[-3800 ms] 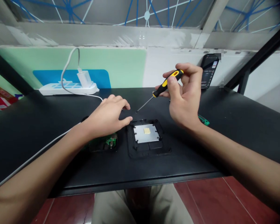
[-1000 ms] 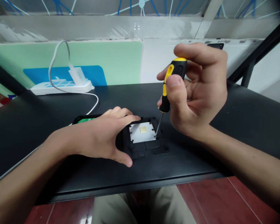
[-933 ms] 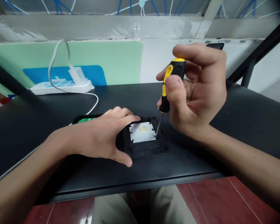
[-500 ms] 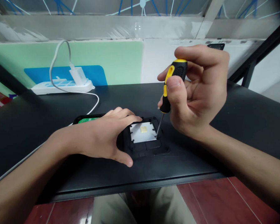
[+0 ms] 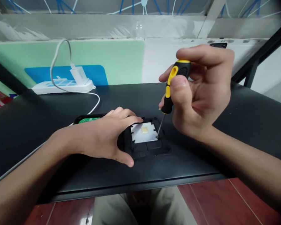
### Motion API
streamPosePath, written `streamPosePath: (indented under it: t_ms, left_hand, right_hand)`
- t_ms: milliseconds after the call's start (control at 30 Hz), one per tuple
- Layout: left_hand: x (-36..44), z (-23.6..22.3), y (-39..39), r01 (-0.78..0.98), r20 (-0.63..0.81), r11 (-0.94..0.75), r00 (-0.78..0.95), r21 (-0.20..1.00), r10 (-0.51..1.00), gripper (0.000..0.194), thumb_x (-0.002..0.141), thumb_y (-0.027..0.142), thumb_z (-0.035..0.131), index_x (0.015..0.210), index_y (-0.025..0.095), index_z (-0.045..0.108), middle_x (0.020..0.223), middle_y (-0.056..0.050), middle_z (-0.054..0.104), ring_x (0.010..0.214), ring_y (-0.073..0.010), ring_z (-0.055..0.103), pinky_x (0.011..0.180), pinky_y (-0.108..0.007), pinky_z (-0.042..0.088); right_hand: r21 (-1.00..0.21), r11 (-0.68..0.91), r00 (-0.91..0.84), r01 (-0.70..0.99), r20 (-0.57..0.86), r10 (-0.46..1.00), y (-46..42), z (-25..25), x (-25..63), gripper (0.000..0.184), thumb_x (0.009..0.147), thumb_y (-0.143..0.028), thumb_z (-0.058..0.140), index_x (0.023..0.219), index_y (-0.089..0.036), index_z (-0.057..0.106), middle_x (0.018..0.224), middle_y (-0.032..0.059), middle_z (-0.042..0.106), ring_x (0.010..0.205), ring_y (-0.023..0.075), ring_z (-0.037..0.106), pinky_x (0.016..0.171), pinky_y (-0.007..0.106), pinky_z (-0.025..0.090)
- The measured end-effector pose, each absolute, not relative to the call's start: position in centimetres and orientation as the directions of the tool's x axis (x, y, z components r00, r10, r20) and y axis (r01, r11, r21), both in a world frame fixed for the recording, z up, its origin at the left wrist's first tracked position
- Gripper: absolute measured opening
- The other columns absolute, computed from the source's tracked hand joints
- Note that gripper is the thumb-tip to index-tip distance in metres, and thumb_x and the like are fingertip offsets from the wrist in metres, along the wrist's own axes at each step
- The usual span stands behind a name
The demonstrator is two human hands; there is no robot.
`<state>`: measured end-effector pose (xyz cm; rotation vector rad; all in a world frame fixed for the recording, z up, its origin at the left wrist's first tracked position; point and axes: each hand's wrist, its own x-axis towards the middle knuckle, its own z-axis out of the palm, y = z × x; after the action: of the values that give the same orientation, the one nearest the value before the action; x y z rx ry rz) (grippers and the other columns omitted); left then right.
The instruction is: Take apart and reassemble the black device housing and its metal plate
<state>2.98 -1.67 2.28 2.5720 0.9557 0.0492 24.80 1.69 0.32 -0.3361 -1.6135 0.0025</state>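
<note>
A black-and-yellow screwdriver (image 5: 175, 84) is gripped in my right hand (image 5: 201, 93), one finger over the handle's end and the thumb along its side. Its tip meets the lower right corner of a silver metal plate (image 5: 150, 136) that bears a small yellowish square pad (image 5: 144, 129). The plate sits in a black plastic housing (image 5: 152, 152) on the table. Across the housing's left part lies my left hand (image 5: 107, 134), thumb and fingers spread, fingertips at the plate's upper left edge. A green circuit board (image 5: 89, 119) shows partly behind that hand.
On the black table (image 5: 196, 168), a white power strip (image 5: 63, 87) stands at the back left with a white plug adapter (image 5: 79, 75) in it. A white cable (image 5: 97, 97) runs from there under my left arm. Black metal posts flank the table.
The screwdriver handle and my right hand have shifted slightly to the right, while the tip stays at the plate's corner. My left hand keeps its place.
</note>
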Motion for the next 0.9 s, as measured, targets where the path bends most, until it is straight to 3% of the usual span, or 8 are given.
streamPosePath:
  t_ms: [200, 300, 400, 500, 633, 767, 900]
  left_hand:
    - [3.0, 2.2, -1.7, 0.615, -0.108, -0.691, 0.771, 0.379, 0.627, 0.086, 0.070, 0.056, 0.087, 0.141, 0.030, 0.048, 0.137, -0.008, 0.051, 0.128, -0.0348, 0.044, 0.106, -0.047, 0.041]
    - [3.1, 2.2, -1.7, 0.620, -0.118, -0.689, 0.769, 0.374, 0.628, 0.086, 0.069, 0.057, 0.088, 0.140, 0.030, 0.048, 0.137, -0.008, 0.050, 0.128, -0.0348, 0.044, 0.106, -0.046, 0.041]
    - [3.1, 2.3, -1.7, 0.625, -0.132, -0.683, 0.767, 0.379, 0.629, 0.088, 0.068, 0.058, 0.088, 0.141, 0.030, 0.048, 0.136, -0.008, 0.049, 0.127, -0.0342, 0.043, 0.107, -0.047, 0.041]
    - [3.0, 2.2, -1.6, 0.613, -0.123, -0.684, 0.773, 0.394, 0.622, 0.086, 0.069, 0.058, 0.088, 0.141, 0.032, 0.048, 0.135, -0.007, 0.049, 0.126, -0.0342, 0.043, 0.106, -0.047, 0.040]
    - [3.0, 2.1, -1.6, 0.605, -0.117, -0.681, 0.777, 0.413, 0.619, 0.081, 0.071, 0.057, 0.087, 0.138, 0.033, 0.050, 0.133, -0.007, 0.050, 0.125, -0.0340, 0.043, 0.105, -0.047, 0.040]
    - [3.1, 2.1, -1.7, 0.615, -0.129, -0.672, 0.770, 0.412, 0.625, 0.081, 0.072, 0.055, 0.087, 0.139, 0.033, 0.049, 0.135, -0.007, 0.049, 0.125, -0.0334, 0.043, 0.104, -0.045, 0.041]
    - [3.2, 2.2, -1.8, 0.630, -0.136, -0.667, 0.759, 0.397, 0.637, 0.082, 0.071, 0.054, 0.088, 0.140, 0.033, 0.048, 0.136, -0.007, 0.049, 0.125, -0.0344, 0.043, 0.105, -0.046, 0.039]
  right_hand:
    - [-0.343, 0.939, 0.021, 0.019, 0.939, 0.343, 1.2, 0.4, 24.6, 0.023, 0.092, -0.036, 0.052, 0.113, -0.032, 0.058, 0.104, 0.0009, 0.055, 0.069, 0.0120, 0.062, 0.032, 0.019, 0.043]
    - [-0.341, 0.938, 0.038, 0.061, 0.940, 0.339, 1.3, 0.4, 24.6, 0.022, 0.093, -0.043, 0.053, 0.113, -0.035, 0.059, 0.103, 0.0001, 0.056, 0.065, 0.0120, 0.061, 0.033, 0.021, 0.044]
    - [-0.261, 0.958, 0.071, 0.116, 0.964, 0.255, 2.0, 0.5, 24.8, 0.021, 0.093, -0.046, 0.059, 0.109, -0.033, 0.062, 0.101, -0.0002, 0.056, 0.063, 0.0101, 0.060, 0.044, 0.025, 0.051]
    - [-0.233, 0.957, 0.073, 0.175, 0.972, 0.223, 2.3, 0.9, 25.1, 0.022, 0.087, -0.042, 0.070, 0.104, -0.029, 0.065, 0.096, 0.0002, 0.056, 0.073, 0.0127, 0.063, 0.058, 0.030, 0.056]
    - [-0.241, 0.946, 0.085, 0.218, 0.970, 0.228, 1.5, 1.4, 25.2, 0.017, 0.085, -0.034, 0.074, 0.099, -0.026, 0.068, 0.092, 0.0006, 0.061, 0.074, 0.0132, 0.064, 0.056, 0.028, 0.054]
    - [-0.290, 0.954, 0.027, 0.077, 0.957, 0.289, 0.5, 1.4, 24.6, 0.015, 0.092, -0.029, 0.062, 0.105, -0.028, 0.069, 0.088, -0.0014, 0.068, 0.059, 0.0115, 0.060, 0.045, 0.027, 0.052]
    - [-0.391, 0.920, -0.010, 0.009, 0.920, 0.392, 0.0, 1.0, 24.2, 0.024, 0.096, -0.032, 0.044, 0.109, -0.036, 0.064, 0.089, 0.0008, 0.068, 0.068, 0.0212, 0.066, 0.048, 0.037, 0.056]
